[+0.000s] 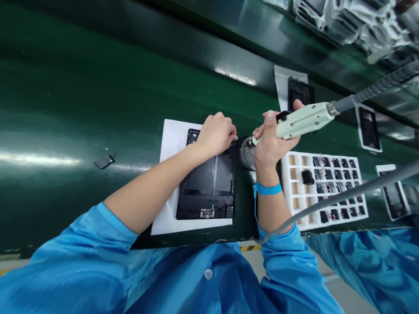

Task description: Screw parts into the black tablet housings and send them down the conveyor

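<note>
A black tablet housing (207, 192) lies on a white sheet (170, 139), its inside facing up with battery and a small circuit board showing. My left hand (216, 134) rests over its upper right corner, fingers curled together; whatever they pinch is hidden. In my right hand (273, 146) is a pale green air gun (304, 121) with a black trigger and a ribbed hose (376, 87), held just right of the housing. A round perforated metal piece (248, 153) shows by its front end; whether it is attached, I cannot tell. A blue wrist strap (269, 189) circles my right wrist.
A white compartment tray (296, 222) holds several small black parts to the right. More device housings (369, 126) lie beyond it. A small black part (104, 162) sits at left. Wrapped pieces (353, 17) are piled top right. Another person's blue sleeve (369, 257) is at lower right.
</note>
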Available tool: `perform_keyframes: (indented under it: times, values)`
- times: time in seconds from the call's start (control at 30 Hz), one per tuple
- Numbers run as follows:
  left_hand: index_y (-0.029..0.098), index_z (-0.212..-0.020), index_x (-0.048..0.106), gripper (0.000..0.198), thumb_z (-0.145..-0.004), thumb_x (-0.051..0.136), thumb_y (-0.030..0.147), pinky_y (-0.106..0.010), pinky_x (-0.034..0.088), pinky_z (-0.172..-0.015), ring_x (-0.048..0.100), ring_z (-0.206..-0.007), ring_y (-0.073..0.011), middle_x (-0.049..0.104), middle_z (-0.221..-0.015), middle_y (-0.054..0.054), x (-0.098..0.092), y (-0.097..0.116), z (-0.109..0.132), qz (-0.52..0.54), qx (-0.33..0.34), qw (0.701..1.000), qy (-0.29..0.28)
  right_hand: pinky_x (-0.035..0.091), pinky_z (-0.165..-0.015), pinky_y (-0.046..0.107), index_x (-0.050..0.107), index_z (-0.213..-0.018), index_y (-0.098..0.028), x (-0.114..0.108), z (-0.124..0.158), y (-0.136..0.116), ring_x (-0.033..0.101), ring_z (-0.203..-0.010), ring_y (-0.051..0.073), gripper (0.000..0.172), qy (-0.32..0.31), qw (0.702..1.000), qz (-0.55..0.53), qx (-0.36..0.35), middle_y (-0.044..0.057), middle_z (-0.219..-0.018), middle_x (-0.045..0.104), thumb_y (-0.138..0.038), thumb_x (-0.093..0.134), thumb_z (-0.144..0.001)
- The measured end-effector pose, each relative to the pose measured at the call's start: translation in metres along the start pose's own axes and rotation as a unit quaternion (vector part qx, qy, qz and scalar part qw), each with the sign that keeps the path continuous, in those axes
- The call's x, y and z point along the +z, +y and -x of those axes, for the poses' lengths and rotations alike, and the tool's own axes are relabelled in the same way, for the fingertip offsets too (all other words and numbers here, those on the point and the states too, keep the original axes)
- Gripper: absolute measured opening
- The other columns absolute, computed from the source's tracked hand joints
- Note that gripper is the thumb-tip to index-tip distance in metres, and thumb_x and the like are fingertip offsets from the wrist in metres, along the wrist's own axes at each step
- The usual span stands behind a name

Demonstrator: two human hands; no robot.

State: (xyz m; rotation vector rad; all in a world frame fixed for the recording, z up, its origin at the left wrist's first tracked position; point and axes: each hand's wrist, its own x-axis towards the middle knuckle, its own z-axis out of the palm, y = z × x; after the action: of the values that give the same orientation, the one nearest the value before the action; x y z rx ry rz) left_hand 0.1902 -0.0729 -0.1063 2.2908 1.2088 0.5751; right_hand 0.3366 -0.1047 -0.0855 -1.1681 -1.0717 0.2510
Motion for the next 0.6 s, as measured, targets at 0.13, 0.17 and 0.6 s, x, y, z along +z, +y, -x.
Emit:
perform_keyframes:
  times: [0.13,0.17,0.6]
  values:
    - [0.022,-0.098,0.09,0.016,-0.104,0.076,0.026,-0.049,0.046,-0.096,0.06,-0.11,-0.0354,0.076,-0.096,-0.012,0.002,-0.001,0.0,0.0,0.001,1.0,0.004,0.05,-0.048,0.025,0.055,-0.138,-0.031,-0.001,0.0,0.007,0.046,-0.048,0.006,0.052,0.001,1.0,-0.017,-0.003,-0.006,-0.091,0.061,-0.056,0.077,-0.098]
    - [0.022,-0.098,0.09,0.016,-0.104,0.076,0.026,-0.049,0.046,-0.096,0.06,-0.11,-0.0353,0.076,-0.096,-0.012,0.002,-0.002,0.0,-0.001,0.001,1.0,0.005,0.049,-0.048,0.025,0.055,-0.137,-0.032,-0.001,0.0,0.008,0.046,-0.048,0.006,0.05,-0.001,1.0,-0.018,-0.005,-0.006,-0.089,0.059,-0.056,0.077,-0.098]
    - [0.021,-0.102,0.092,0.02,-0.103,0.072,0.02,-0.049,0.048,-0.099,0.062,-0.112,-0.0355,0.075,-0.094,-0.013,-0.001,0.005,-0.002,0.004,-0.015,1.0,-0.008,0.049,-0.049,0.028,0.051,-0.149,-0.035,0.023,0.008,-0.012,0.048,-0.049,0.007,0.055,-0.034,0.998,-0.047,-0.014,-0.001,-0.101,0.063,-0.055,0.072,-0.102]
